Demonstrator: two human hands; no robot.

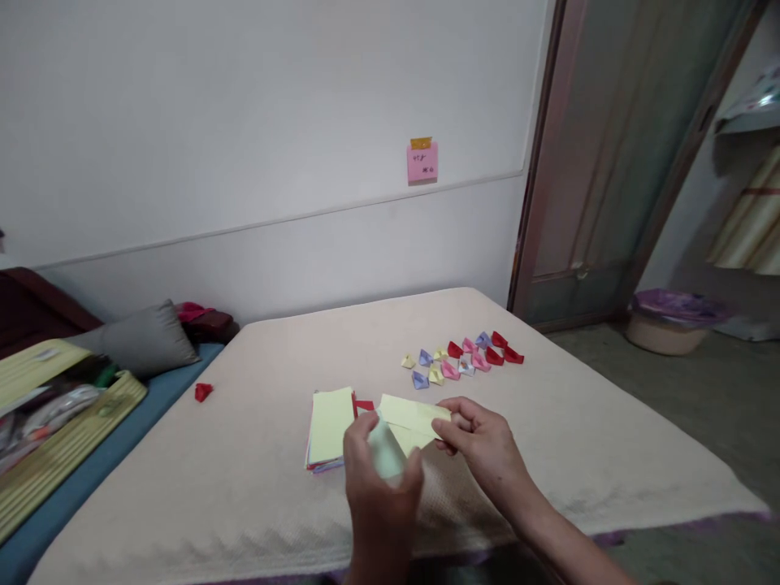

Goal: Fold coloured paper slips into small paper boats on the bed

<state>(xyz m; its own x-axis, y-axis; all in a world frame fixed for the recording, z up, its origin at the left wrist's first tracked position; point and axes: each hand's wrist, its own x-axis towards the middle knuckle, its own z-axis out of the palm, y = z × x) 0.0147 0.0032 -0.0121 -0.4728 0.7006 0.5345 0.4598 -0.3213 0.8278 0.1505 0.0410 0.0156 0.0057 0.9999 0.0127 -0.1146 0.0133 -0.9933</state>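
Observation:
Both my hands hold one pale yellow sheet of paper [409, 416] just above the cream table cover [256, 471]. My left hand [381, 479] is closed on the sheet's lower left part, and it looks slightly blurred. My right hand [481, 443] pinches the sheet's right end between thumb and fingers. Directly left of my hands lies a stack of coloured paper squares [329, 426] with a yellow one on top. Beyond my hands, several small folded paper pieces [463, 357] in red, pink, purple and yellow lie in a loose cluster.
A single red folded piece [203, 392] lies near the table's left edge. Left of the table are a grey pillow [143, 337] and a yellow woven mat [61, 439] on a blue surface. A pink note [422, 161] hangs on the wall. A door [615, 154] and a basin [670, 325] are at right.

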